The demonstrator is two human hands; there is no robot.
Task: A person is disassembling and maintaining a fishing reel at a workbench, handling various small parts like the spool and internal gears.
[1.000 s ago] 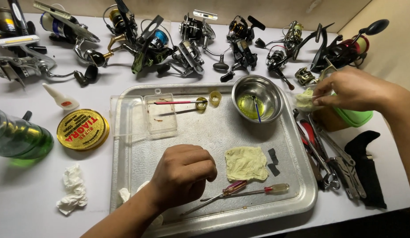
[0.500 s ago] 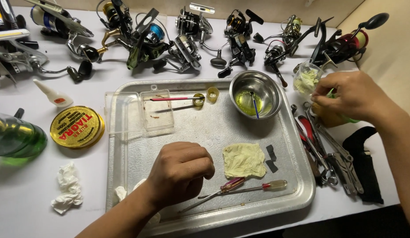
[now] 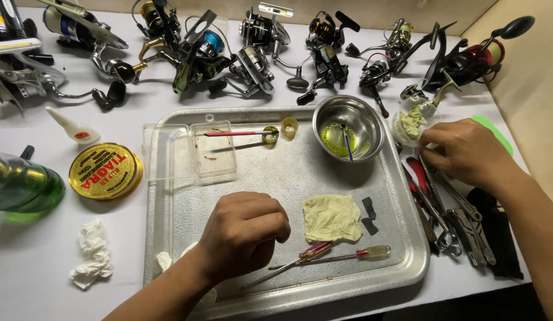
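My left hand (image 3: 243, 235) rests as a closed fist on the metal tray (image 3: 276, 172), near its front; nothing shows in it. Just right of it lie a yellowish cloth (image 3: 331, 217) and two screwdrivers (image 3: 324, 255). My right hand (image 3: 466, 151) is beyond the tray's right edge, fingers curled down over a row of pliers and tools (image 3: 443, 208). Whether it grips anything is hidden. A small jar stuffed with yellowish cloth (image 3: 413, 119) stands just left of that hand, and a green lid (image 3: 493, 131) peeks out behind it.
On the tray are a steel bowl (image 3: 347, 128) of yellow liquid, a clear plastic box (image 3: 214, 151) and a red-handled brush (image 3: 235, 134). Several fishing reels (image 3: 252, 53) line the back. At left are a round yellow tin (image 3: 104, 171), a green bottle (image 3: 21, 187), crumpled tissue (image 3: 92, 252) and a glue tube (image 3: 74, 128).
My right hand has dropped from the green lid and jar down toward the tools beside the tray. My left fist has stayed put.
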